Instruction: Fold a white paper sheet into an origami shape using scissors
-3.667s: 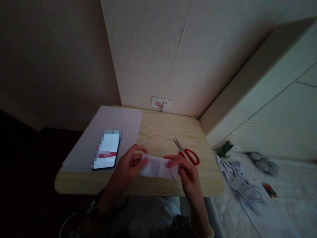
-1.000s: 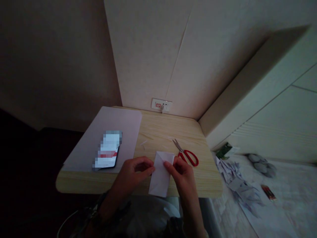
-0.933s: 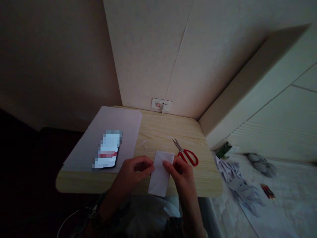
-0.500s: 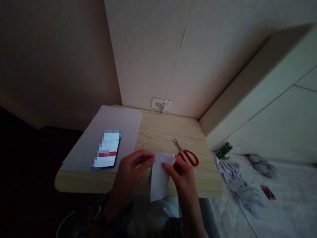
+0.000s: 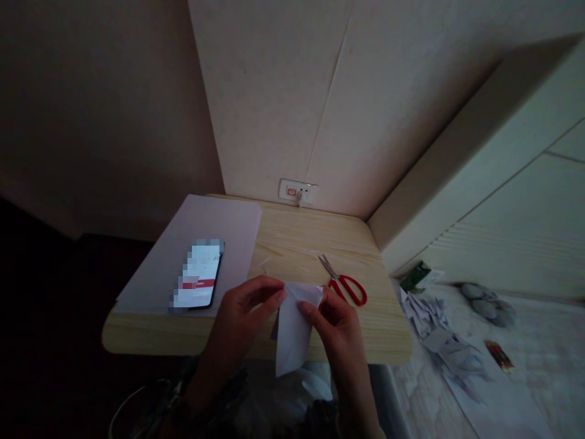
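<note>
A folded piece of white paper (image 5: 295, 332) hangs between my two hands over the front edge of the wooden table. My left hand (image 5: 249, 311) pinches its upper left corner between thumb and fingertips. With thumb on the near face and fingers behind, my right hand (image 5: 336, 320) grips the upper right part. A darker flap of the paper shows behind its left side. Just beyond my right hand lie scissors (image 5: 343, 286) with red handles, their blades slightly apart and pointing away from me.
On the table's left, a lit phone (image 5: 198, 274) rests on a stack of white paper (image 5: 228, 216). Thin paper scraps (image 5: 264, 262) lie mid-table (image 5: 311, 231). A wall socket (image 5: 298, 191) is behind. To the right, cut paper pieces (image 5: 439, 341) are heaped on a pale surface near a small red-and-black packet (image 5: 499, 355).
The paper's lower end has swung slightly down and toward me. Both hands keep their grip in nearly the same place, and the view has shifted a little.
</note>
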`<state>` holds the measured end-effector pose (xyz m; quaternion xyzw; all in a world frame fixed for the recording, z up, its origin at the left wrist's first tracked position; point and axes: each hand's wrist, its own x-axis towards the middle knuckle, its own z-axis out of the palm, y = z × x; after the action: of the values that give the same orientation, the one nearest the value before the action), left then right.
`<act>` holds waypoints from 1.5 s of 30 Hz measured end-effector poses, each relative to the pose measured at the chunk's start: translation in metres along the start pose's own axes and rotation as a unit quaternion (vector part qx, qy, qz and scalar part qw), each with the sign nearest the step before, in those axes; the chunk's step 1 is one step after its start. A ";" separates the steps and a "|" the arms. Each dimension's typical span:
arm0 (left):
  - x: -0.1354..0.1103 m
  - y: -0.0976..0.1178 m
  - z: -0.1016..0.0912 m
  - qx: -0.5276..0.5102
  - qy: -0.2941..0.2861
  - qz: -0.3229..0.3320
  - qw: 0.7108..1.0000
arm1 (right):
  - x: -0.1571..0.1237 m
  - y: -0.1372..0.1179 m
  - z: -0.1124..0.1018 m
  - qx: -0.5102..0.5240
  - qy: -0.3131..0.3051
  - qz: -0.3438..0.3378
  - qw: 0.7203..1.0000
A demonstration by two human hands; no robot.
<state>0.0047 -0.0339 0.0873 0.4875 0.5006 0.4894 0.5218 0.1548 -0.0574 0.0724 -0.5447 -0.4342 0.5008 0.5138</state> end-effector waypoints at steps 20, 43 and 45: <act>-0.002 -0.002 -0.002 0.014 -0.055 0.033 0.998 | -0.006 -0.012 -0.001 -0.083 0.019 -0.075 0.994; -0.002 -0.007 0.001 -0.015 -0.042 0.013 0.999 | -0.003 -0.010 -0.004 -0.058 0.011 -0.069 0.996; -0.002 -0.007 0.001 -0.014 -0.043 0.011 0.999 | -0.004 -0.010 -0.004 -0.056 0.016 -0.067 0.996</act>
<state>0.0063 -0.0360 0.0802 0.5063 0.4657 0.4807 0.5438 0.1586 -0.0607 0.0828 -0.5503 -0.4887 0.4310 0.5221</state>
